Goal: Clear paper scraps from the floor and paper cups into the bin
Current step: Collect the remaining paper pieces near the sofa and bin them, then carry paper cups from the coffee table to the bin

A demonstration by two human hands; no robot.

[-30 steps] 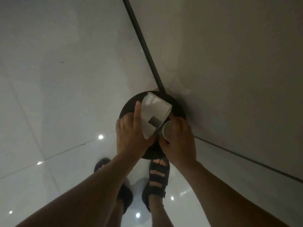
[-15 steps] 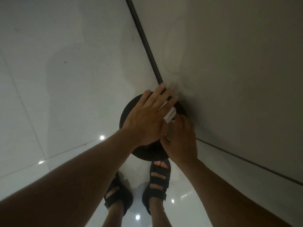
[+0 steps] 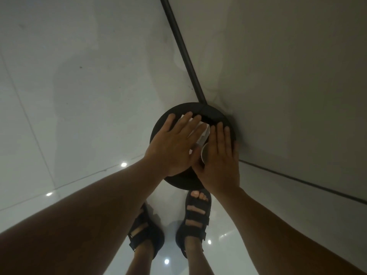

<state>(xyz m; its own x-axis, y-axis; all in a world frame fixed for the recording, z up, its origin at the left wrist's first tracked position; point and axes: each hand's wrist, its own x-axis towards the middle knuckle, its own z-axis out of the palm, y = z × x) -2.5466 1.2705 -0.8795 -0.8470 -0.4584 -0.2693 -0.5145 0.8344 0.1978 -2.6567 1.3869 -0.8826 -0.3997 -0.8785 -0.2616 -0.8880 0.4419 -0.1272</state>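
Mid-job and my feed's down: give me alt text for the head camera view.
Both hands lie flat over a round black bin in a corner, the left hand on white paper scraps and the right hand covering a paper cup. Black-sandalled feet stand on the glossy white floor below.

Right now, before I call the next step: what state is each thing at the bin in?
left hand: flat, fingers straight, pressing on the paper scraps.
right hand: flat, fingers straight, lying over the paper cup.
paper scraps: white, creased, at the bin's top, mostly covered.
paper cup: at the bin's top, only part of its rim shows.
bin: upright in the corner, inside hidden by the hands.
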